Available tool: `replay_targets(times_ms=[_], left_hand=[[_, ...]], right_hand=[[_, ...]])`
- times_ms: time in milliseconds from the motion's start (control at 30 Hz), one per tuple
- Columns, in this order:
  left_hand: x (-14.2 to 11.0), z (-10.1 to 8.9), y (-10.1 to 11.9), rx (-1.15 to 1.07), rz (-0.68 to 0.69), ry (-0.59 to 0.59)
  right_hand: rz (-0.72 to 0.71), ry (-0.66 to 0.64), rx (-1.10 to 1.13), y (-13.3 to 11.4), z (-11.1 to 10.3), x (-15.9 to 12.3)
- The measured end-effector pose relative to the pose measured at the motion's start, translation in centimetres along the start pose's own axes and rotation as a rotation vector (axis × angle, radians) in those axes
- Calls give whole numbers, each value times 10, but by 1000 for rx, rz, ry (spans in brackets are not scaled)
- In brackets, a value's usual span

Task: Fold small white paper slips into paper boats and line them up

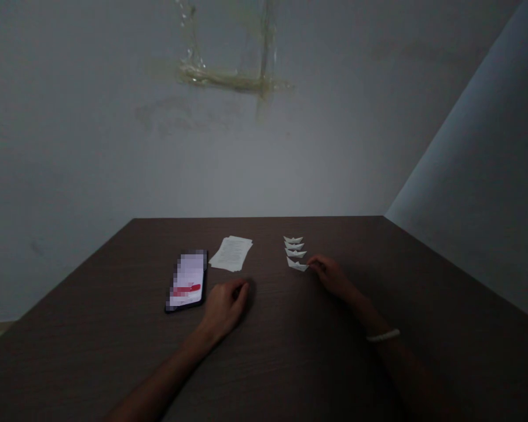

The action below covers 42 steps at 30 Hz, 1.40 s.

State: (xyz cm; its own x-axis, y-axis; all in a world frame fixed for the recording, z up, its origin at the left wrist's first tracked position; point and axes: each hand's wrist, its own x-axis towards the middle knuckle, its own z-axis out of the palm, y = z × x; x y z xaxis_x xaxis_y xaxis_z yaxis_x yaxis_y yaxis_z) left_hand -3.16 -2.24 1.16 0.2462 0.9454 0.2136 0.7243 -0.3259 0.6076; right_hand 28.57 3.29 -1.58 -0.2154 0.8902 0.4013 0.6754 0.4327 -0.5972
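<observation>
Several small white folded paper boats stand in a row on the dark table, one behind another. The nearest paper boat (297,265) has its right tip between the thumb and fingers of my right hand (328,274), which is closed in a pinch. Behind it sit the other paper boats (295,254). My left hand (224,303) rests on the tabletop with its fingers curled in loosely, and no object shows in it. Just left of that hand lies a phone (189,280) with a lit screen. A stack of printed paper sheets (232,254) lies beyond my left hand.
The brown wooden table (264,363) runs back to a grey wall (264,170). Yellowed tape strips (229,81) cling to the wall above. At the right, a slanted pale surface (479,193) borders the table's edge. My right wrist wears a white bracelet (383,336).
</observation>
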Motion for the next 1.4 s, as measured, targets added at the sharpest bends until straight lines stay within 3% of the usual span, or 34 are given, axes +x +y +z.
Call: replay_targets(times_ms=[467, 833, 1000, 1067, 1233, 1400], left_hand=[[-1, 0, 3, 51, 36, -13], [-1, -1, 4, 53, 51, -18], [-3, 2, 2, 123, 118, 71], [-3, 3, 2, 165, 159, 105], [-2, 6, 2, 317, 220, 158], [11, 6, -4, 458, 164, 196]], right_hand=[[-56, -33, -14, 26, 3, 23], [-25, 29, -28, 22, 2, 22], [10, 196, -95, -7, -1, 15], [-35, 192, -98, -28, 2, 10], [-201, 37, -113, -82, 23, -5], [-238, -113, -186, -102, 47, -19]])
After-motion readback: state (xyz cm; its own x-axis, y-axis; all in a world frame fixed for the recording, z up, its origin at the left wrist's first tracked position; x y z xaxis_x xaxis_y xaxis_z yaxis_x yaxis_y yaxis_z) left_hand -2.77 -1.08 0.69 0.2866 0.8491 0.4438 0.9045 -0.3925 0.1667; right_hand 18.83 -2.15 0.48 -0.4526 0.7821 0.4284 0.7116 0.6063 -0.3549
